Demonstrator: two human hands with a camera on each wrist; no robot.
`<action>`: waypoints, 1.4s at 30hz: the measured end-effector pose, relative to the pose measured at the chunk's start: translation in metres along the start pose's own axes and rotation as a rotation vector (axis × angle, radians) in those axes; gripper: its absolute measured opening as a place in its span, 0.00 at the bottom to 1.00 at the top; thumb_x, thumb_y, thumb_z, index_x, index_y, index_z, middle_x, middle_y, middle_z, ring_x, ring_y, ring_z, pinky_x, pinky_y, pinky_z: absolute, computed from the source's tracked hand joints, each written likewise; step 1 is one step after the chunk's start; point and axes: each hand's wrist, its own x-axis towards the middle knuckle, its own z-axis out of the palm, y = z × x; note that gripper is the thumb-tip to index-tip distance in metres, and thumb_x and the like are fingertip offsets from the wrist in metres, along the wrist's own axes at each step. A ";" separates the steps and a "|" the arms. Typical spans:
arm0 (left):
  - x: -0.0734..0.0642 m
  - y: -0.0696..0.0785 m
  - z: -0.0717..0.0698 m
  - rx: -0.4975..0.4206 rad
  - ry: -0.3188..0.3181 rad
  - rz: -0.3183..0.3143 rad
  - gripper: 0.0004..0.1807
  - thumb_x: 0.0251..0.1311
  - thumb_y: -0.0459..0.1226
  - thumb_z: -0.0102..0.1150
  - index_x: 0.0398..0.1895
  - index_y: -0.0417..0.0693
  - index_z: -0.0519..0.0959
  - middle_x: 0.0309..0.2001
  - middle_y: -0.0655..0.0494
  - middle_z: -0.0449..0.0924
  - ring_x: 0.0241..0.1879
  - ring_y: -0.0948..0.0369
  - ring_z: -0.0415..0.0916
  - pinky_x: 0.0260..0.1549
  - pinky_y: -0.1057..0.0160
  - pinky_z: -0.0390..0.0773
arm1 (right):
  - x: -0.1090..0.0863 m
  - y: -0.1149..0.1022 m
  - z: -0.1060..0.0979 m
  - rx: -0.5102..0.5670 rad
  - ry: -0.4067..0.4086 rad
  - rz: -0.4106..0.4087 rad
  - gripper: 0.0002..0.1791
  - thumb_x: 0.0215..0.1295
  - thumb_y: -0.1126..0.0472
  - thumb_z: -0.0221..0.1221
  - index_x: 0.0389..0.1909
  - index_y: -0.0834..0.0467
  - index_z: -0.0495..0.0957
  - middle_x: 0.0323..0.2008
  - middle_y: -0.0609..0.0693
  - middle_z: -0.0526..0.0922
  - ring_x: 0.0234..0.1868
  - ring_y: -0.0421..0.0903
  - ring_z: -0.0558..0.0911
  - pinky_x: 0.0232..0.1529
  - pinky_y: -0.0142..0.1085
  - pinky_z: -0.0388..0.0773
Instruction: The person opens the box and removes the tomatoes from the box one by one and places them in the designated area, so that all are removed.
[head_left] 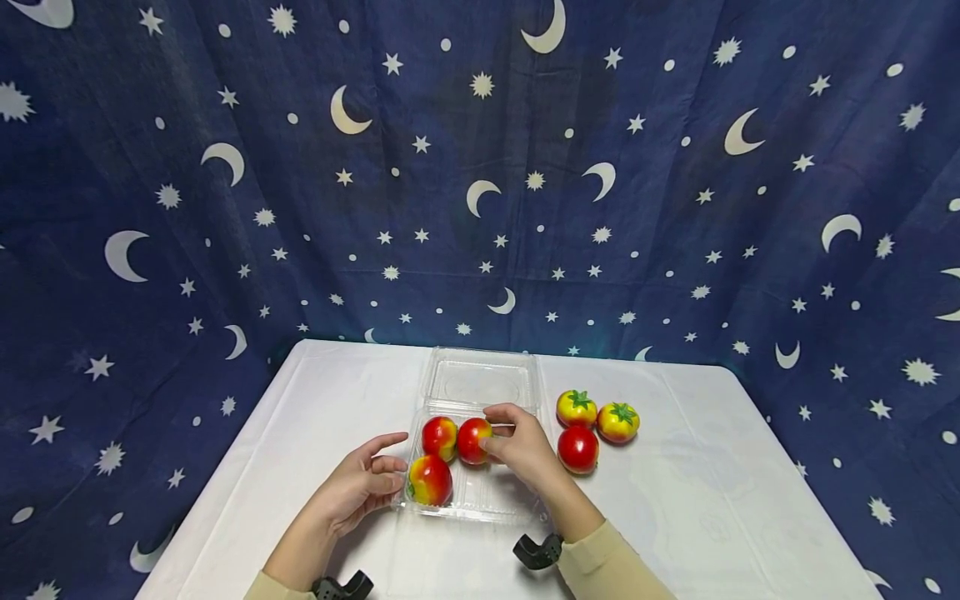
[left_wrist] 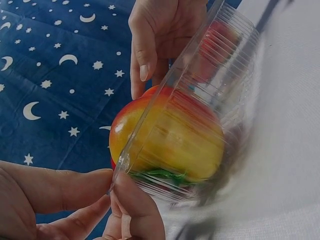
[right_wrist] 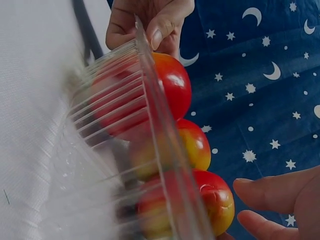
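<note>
A clear plastic clamshell box [head_left: 495, 502] lies with its lid folded back, holding 3 glossy red-and-yellow artificial tomatoes: one at front left [head_left: 431, 481], one behind it [head_left: 438, 438] and one near the middle [head_left: 473, 441]. My left hand [head_left: 367, 483] is at the box's left edge; its thumb and fingers pinch the rim [left_wrist: 120, 165] in the left wrist view. Above the box, my right hand [head_left: 521, 442] has its fingers loosely spread beside the middle tomato. In the right wrist view, the thumb [right_wrist: 265, 192] is close to that tomato [right_wrist: 217, 200], without a firm grip showing.
To the right of the box, 3 more tomatoes sit together on the white table [head_left: 697, 500]: two yellow ones [head_left: 577, 408] with green tops and a red one [head_left: 578, 450]. The raised lid [head_left: 482, 379] lies toward the back. A dark blue star-and-moon curtain [head_left: 480, 208] hangs behind.
</note>
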 end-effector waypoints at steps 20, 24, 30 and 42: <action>0.001 0.000 -0.001 -0.004 -0.008 -0.010 0.47 0.61 0.25 0.64 0.84 0.42 0.57 0.43 0.55 0.82 0.34 0.60 0.80 0.38 0.66 0.86 | 0.007 0.005 0.007 -0.102 0.071 -0.014 0.27 0.59 0.65 0.77 0.61 0.59 0.83 0.56 0.60 0.83 0.53 0.54 0.84 0.40 0.41 0.91; 0.001 0.000 -0.001 -0.006 -0.008 -0.009 0.47 0.61 0.25 0.64 0.84 0.41 0.57 0.43 0.54 0.82 0.35 0.60 0.80 0.38 0.65 0.86 | 0.006 0.005 0.008 -0.091 0.071 -0.019 0.27 0.59 0.68 0.75 0.60 0.60 0.83 0.54 0.60 0.83 0.50 0.53 0.85 0.37 0.43 0.91; 0.001 -0.001 -0.001 -0.006 -0.006 -0.010 0.46 0.61 0.25 0.64 0.84 0.41 0.57 0.43 0.54 0.82 0.35 0.60 0.80 0.38 0.65 0.86 | 0.004 0.004 0.006 -0.092 0.056 -0.020 0.25 0.62 0.72 0.70 0.62 0.61 0.82 0.58 0.62 0.82 0.48 0.53 0.86 0.37 0.46 0.91; 0.000 -0.001 -0.001 -0.023 -0.023 -0.003 0.46 0.62 0.25 0.63 0.84 0.40 0.56 0.43 0.56 0.82 0.35 0.61 0.81 0.39 0.66 0.86 | 0.004 0.002 0.006 -0.187 0.029 -0.024 0.22 0.63 0.63 0.74 0.58 0.57 0.85 0.57 0.59 0.84 0.48 0.50 0.87 0.38 0.39 0.91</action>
